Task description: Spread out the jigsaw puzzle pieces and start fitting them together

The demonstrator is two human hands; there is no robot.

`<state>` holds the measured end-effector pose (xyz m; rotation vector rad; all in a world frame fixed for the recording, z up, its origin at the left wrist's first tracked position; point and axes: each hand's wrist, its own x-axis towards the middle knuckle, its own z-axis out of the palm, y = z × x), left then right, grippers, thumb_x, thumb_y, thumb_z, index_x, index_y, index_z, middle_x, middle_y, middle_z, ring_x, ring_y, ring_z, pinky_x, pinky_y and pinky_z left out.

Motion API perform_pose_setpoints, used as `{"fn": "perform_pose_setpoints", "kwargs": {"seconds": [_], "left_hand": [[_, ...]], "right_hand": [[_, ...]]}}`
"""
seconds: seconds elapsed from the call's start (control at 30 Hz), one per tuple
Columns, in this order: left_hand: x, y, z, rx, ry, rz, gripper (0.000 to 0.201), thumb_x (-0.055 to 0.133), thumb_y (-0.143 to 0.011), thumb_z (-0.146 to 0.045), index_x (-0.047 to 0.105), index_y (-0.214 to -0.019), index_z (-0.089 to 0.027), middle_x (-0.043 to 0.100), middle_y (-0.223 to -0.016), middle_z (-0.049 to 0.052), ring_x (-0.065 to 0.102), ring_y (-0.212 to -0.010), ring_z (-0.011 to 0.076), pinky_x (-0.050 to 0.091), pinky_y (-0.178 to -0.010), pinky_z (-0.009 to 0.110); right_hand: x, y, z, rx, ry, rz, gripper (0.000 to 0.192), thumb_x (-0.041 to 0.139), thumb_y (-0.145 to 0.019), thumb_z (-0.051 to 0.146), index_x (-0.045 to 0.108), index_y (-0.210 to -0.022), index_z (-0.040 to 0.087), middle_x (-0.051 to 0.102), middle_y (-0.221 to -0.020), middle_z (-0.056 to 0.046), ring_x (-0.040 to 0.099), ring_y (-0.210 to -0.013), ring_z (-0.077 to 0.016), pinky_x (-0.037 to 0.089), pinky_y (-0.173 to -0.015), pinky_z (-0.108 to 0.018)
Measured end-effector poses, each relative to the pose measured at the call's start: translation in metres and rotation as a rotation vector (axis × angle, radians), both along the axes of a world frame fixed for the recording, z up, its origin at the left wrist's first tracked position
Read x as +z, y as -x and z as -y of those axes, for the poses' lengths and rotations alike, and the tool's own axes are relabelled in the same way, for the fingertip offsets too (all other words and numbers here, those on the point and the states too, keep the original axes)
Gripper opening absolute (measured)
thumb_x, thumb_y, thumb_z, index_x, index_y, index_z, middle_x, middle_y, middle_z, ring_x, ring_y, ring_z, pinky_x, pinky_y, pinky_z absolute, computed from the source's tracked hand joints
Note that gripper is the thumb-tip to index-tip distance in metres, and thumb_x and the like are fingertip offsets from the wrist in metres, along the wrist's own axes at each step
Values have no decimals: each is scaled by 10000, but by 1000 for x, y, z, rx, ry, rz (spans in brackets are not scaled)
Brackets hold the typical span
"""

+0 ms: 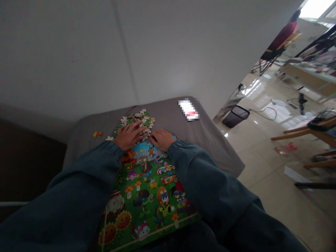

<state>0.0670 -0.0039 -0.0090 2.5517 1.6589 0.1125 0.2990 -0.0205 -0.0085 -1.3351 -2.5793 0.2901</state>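
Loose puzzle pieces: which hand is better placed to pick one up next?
Left, probably. The left hand lies spread on the pile of loose pieces; the right hand rests beside it on the puzzle board.

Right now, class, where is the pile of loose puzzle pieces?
In the head view, the pile of loose puzzle pieces lies on the grey cloth just beyond the jigsaw board, partly under the left hand and left of the right hand.
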Motion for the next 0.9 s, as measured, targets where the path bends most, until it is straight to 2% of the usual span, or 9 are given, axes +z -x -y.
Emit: {"fn": "perform_pose_setpoints", "kwargs": {"seconds": [0.1, 0.2, 0.3, 0.4, 0.5, 0.57, 0.67, 0.77, 0.9], "left_hand": [[8, 3, -13, 56, -15, 20, 553, 419, -1009, -480, 455, -1546, -349, 380, -1648, 80, 393, -1460, 351, 314, -1158, 589], [19, 16, -14, 91, 36, 123, 597, 401, -992, -522, 466, -1542, -298, 371, -1650, 71, 368, -1481, 329, 276, -1204, 549], [31, 42, -5, 197, 156, 254, 670, 434, -926, -641, 608, -1420, -222, 411, -1618, 96, 338, -1498, 338, 223, -1245, 509], [42, 77, 11, 318, 215, 317, 823, 541, -776, -768, 681, -1282, -135, 584, -1427, 164, 471, -1390, 371, 301, -1219, 517], [47, 106, 28, 530, 272, 438, 894, 615, -674, -803, 663, -1246, -117, 628, -1337, 204, 523, -1306, 438, 425, -1110, 626], [47, 116, 36, 650, 332, 568, 830, 646, -690, -756, 625, -1265, -157, 598, -1402, 200, 546, -1284, 429, 558, -961, 599], [46, 112, 41, 745, 415, 807, 656, 651, -789, -622, 579, -1300, -217, 580, -1450, 166, 578, -1273, 344, 638, -830, 467], [42, 90, 35, 759, 467, 1024, 511, 677, -836, -487, 594, -1282, -253, 630, -1388, 123, 632, -1187, 266, 649, -805, 399], [34, 56, 19, 763, 484, 1200, 398, 770, -774, -362, 682, -1146, -249, 704, -1214, 90, 689, -980, 228, 644, -699, 343]], "right_hand": [[-3, -4, -2, 77, -7, -37, 333, 533, -1031, 476, 659, -1150, 191, 690, -1177, -103, 609, -1101, -240, 445, -973, -364], [-4, -7, -4, 84, 15, -69, 319, 567, -1022, 442, 660, -1185, 184, 668, -1192, -113, 606, -1112, -241, 450, -979, -368], [-2, -8, -5, -17, 62, -122, 269, 518, -1048, 308, 660, -1228, 168, 647, -1222, -132, 599, -1146, -249, 455, -1019, -381], [2, -6, -9, -163, 155, -312, 331, 522, -1019, 189, 616, -1332, 142, 609, -1317, -161, 577, -1213, -261, 433, -1093, -411], [7, -3, -16, -300, 472, -762, 480, 546, -1002, 198, 491, -1477, 153, 585, -1400, -152, 624, -1176, -223, 446, -1120, -407], [11, 1, -20, -364, 769, -1091, 534, 534, -1015, 247, 413, -1531, 184, 607, -1401, -129, 666, -1125, -190, 480, -1103, -393], [16, 6, -21, -366, 1046, -1334, 501, 545, -1013, 299, 440, -1497, 225, 644, -1387, -99, 691, -1123, -177, 495, -1103, -392], [19, 12, -20, -354, 1160, -1423, 415, 556, -1000, 323, 518, -1405, 244, 620, -1442, -85, 656, -1227, -195, 466, -1139, -425], [17, 15, -19, -345, 1239, -1490, 336, 507, -1010, 364, 569, -1312, 231, 553, -1518, -89, 589, -1331, -208, 408, -1190, -443]]}}
